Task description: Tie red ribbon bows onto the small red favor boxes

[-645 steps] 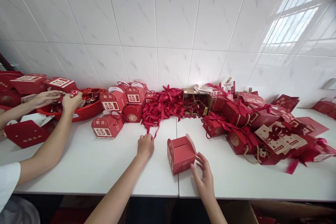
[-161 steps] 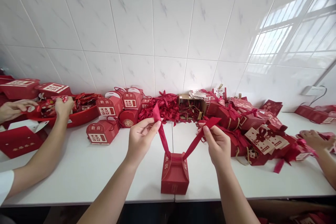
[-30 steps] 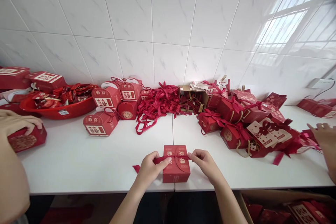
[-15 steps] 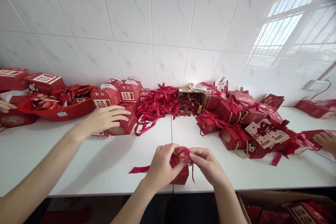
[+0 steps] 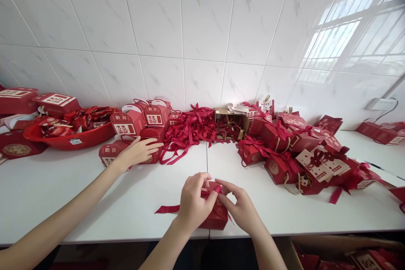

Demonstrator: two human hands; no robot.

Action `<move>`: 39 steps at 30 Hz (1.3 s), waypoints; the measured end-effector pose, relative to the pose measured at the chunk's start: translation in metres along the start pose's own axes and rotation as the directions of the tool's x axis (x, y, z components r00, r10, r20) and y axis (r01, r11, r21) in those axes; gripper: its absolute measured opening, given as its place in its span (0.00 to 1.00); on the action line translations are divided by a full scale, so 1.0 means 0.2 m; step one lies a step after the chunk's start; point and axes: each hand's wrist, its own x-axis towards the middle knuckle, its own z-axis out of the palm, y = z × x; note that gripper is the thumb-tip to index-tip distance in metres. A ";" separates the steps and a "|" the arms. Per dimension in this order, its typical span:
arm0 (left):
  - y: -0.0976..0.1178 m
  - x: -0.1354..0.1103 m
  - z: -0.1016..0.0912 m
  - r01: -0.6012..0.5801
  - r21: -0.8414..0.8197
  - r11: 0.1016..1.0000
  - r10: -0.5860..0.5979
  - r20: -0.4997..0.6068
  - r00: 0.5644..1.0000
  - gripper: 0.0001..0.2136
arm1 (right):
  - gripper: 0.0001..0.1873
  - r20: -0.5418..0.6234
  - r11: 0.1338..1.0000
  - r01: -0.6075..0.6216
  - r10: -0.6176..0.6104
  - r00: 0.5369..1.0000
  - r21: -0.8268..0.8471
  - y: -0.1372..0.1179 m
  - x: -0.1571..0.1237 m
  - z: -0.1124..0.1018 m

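Observation:
A small red gift box (image 5: pixel 215 221) stands on the table close to its front edge, between my hands. My left hand (image 5: pixel 193 202) is closed at the box's top, its thumb pressing on a red ribbon (image 5: pixel 217 189). From the other side my right hand (image 5: pixel 240 207) pinches the same ribbon, fingertips close to my left thumb. One ribbon tail (image 5: pixel 167 209) lies out to the left on the table. My fingers partly hide the top of the box.
A co-worker's hand (image 5: pixel 139 152) rests on red boxes at the left, by a red basin (image 5: pixel 76 140) of wrapped packets. Behind lie a ribbon heap (image 5: pixel 196 124) and an open carton (image 5: pixel 232 124). Finished-looking ribboned boxes (image 5: pixel 281 164) pile up at right. A cardboard box (image 5: pixel 341 242) stands below the table edge.
My fingers have drawn together over the box top, and the ribbon is now pinched under my left thumb. The co-worker's left-side hand moved right; the far-right hand has mostly left view.

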 end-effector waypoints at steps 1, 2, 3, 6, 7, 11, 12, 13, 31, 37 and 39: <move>0.00 0.00 -0.01 0.027 -0.013 1.000 -0.027 -0.001 1.000 0.07 | 0.15 0.012 1.000 0.016 -0.016 1.000 0.008 -0.01 0.00 0.02; 0.01 0.00 -0.02 0.068 -0.032 0.997 -0.068 0.014 0.998 0.06 | 0.13 0.020 1.000 0.023 -0.023 1.000 0.014 -0.01 0.01 0.04; 0.02 0.00 -0.04 0.116 -0.056 0.992 -0.113 0.051 0.992 0.06 | 0.12 0.019 1.000 0.024 -0.024 1.000 0.014 -0.01 0.01 0.06; 0.01 0.00 -0.14 0.209 -0.145 0.967 -0.162 0.280 0.946 0.07 | 0.11 -0.041 1.000 0.023 -0.024 0.999 -0.015 0.02 0.01 0.08; 0.00 0.01 -0.18 0.216 -0.178 0.960 -0.140 0.361 0.922 0.09 | 0.11 -0.059 0.999 0.030 -0.031 0.998 -0.023 0.03 0.01 0.08; -0.11 0.00 -0.24 0.351 -0.228 0.908 -0.239 0.404 0.883 0.11 | 0.14 -0.082 0.997 0.073 -0.073 0.994 -0.009 0.06 0.03 0.07; -0.14 0.00 -0.24 0.410 -0.224 0.884 -0.310 0.375 0.874 0.09 | 0.14 -0.077 0.997 0.075 -0.075 0.994 0.006 0.06 0.03 0.07; -0.17 -0.01 -0.22 0.462 -0.221 0.859 -0.366 0.366 0.856 0.07 | 0.14 -0.067 0.997 0.068 -0.066 0.996 0.026 0.07 0.03 0.07; -0.08 0.04 -0.27 0.718 -0.362 0.594 -0.418 0.624 0.660 0.19 | 0.11 -0.152 0.990 0.009 -0.030 0.988 -0.139 0.02 0.01 0.17; 0.07 0.25 -0.25 0.558 -0.425 0.713 -0.235 0.605 0.761 0.18 | 0.10 -0.163 0.960 0.096 -0.143 0.976 -0.264 0.00 0.01 0.17; 0.09 0.32 -0.20 0.490 -0.451 0.746 -0.147 0.606 0.782 0.16 | 0.08 -0.135 0.956 0.128 -0.168 0.976 -0.265 0.00 0.01 0.16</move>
